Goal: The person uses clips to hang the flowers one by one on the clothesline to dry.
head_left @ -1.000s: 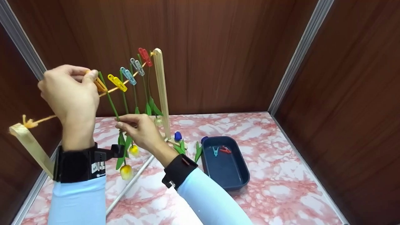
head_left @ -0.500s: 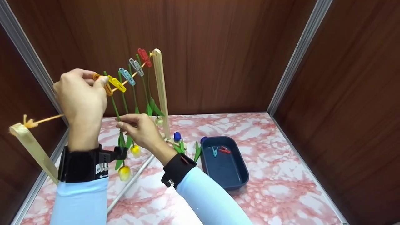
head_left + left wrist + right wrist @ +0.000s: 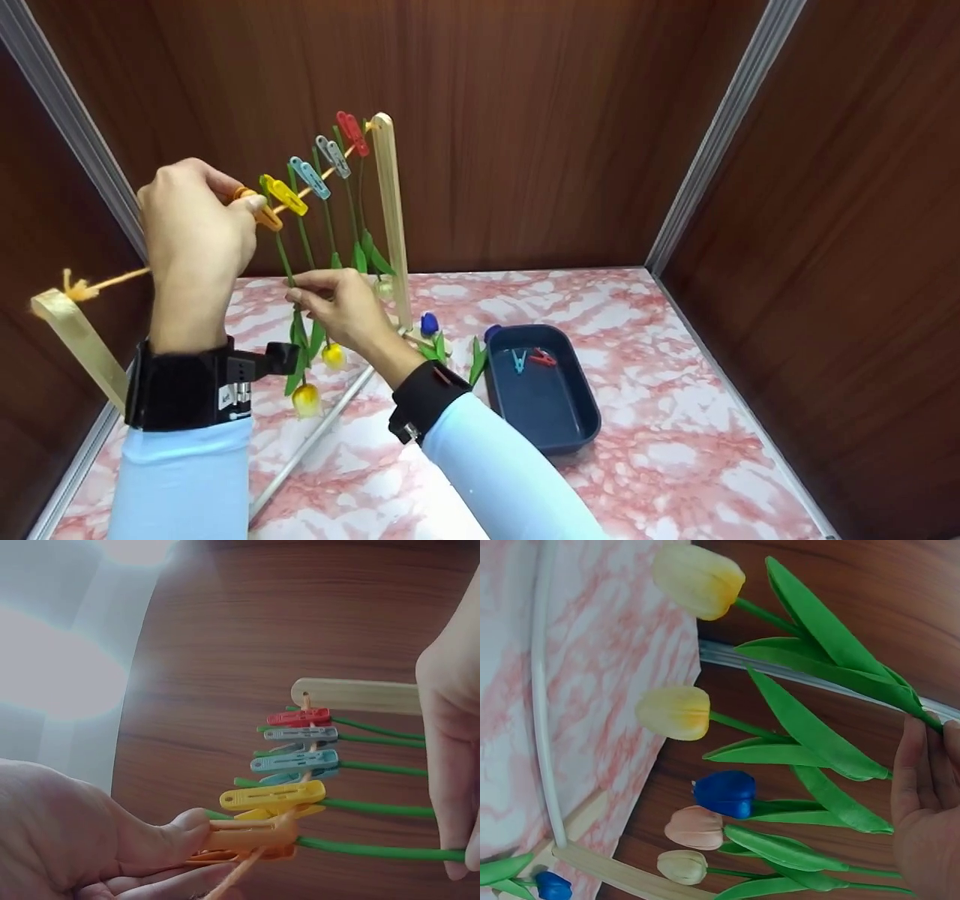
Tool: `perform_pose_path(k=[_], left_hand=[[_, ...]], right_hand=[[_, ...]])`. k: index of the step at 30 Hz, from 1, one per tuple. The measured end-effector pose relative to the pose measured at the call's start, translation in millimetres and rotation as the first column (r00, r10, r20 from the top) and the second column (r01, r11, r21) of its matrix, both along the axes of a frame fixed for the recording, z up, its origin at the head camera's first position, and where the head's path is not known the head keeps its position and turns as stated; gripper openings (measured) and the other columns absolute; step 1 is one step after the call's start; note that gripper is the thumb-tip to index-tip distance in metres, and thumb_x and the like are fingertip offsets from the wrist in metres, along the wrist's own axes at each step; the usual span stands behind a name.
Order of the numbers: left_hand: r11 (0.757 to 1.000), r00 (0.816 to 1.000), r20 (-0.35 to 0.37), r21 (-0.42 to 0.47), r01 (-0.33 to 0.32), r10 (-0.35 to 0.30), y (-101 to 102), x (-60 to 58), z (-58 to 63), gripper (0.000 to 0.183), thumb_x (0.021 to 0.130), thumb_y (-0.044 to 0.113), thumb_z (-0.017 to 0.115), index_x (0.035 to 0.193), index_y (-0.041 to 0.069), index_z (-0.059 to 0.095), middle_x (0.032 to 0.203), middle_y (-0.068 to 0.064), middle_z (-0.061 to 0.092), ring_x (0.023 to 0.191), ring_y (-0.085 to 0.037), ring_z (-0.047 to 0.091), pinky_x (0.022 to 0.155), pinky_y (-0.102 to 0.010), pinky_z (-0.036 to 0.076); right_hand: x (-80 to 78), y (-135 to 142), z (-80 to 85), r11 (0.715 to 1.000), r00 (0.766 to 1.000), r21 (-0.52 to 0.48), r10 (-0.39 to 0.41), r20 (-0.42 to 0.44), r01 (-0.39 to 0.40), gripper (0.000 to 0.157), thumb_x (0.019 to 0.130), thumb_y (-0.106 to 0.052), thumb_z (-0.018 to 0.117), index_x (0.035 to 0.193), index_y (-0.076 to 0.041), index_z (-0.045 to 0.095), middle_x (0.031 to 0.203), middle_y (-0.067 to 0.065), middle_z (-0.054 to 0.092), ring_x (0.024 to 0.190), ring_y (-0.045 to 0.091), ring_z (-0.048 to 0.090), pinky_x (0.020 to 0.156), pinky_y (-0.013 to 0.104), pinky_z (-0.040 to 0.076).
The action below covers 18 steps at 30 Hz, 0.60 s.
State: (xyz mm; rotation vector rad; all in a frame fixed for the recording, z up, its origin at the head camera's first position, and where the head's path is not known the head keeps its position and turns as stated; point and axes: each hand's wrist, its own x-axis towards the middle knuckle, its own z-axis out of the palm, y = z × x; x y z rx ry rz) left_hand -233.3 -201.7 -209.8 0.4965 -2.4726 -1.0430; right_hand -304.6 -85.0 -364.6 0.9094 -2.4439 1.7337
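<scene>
My left hand pinches an orange clothespin at its handle end. The clothespin's jaws sit on the orange string and over the top of a green tulip stem. Lower on that stem, my right hand pinches it between thumb and fingers. The yellow-white tulip hangs head down, leaves just below my right fingers. Beside the orange clothespin, a yellow clothespin holds another tulip on the string. Light blue, grey and red clothespins follow, with more hanging tulips.
Wooden posts stand at the string's far end and near end, with a white rod low between them. A dark blue basin holds a light blue and a red clothespin. A blue tulip lies by the far post.
My left hand has moved right along the string with the orange clothespin, bringing it and the stem top close to the yellow clothespin. My right hand keeps its pinch on the stem, nearly still.
</scene>
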Motion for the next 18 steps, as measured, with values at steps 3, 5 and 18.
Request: perform_pose_path(k=[3,5,18], left_hand=[[1.000,1.000,0.004,-0.008,0.013,-0.013,-1.5,-2.9,-1.7,0.037,0.108,0.019,0.064,0.138,-0.003,0.069,0.141,-0.030,0.067,0.134,-0.048,0.058,0.108,-0.055,0.049],[1.000,1.000,0.005,-0.012,0.019,-0.019,-2.1,-3.7,-3.0,0.038,0.108,0.020,0.064,0.139,-0.003,0.068,0.141,-0.030,0.067,0.133,-0.049,0.059,0.110,-0.058,0.048],[0.999,0.999,-0.016,-0.008,0.031,-0.031,-0.4,-3.3,-6.7,0.045,0.105,0.018,0.070,0.145,-0.001,0.064,0.137,-0.027,0.072,0.129,-0.044,0.066,0.106,-0.056,0.053]], right_hand=[[-0.8,-1.7,-1.8,1.000,1.000,-0.014,-0.004,0.015,0.005,0.020,0.104,-0.012,0.074,0.120,-0.004,0.083,0.110,0.013,0.085,0.088,0.011,0.081,0.076,0.013,0.062],[-0.3,-2.6,-2.6,1.000,1.000,-0.021,-0.004,0.017,0.005,0.020,0.104,-0.012,0.074,0.120,-0.005,0.083,0.110,0.014,0.085,0.088,0.012,0.081,0.075,0.013,0.062],[-4.9,-1.6,-2.2,1.000,0.998,-0.014,-0.012,0.056,0.013,0.023,0.105,-0.013,0.073,0.124,-0.004,0.082,0.116,0.013,0.085,0.096,0.014,0.081,0.081,0.015,0.064]])
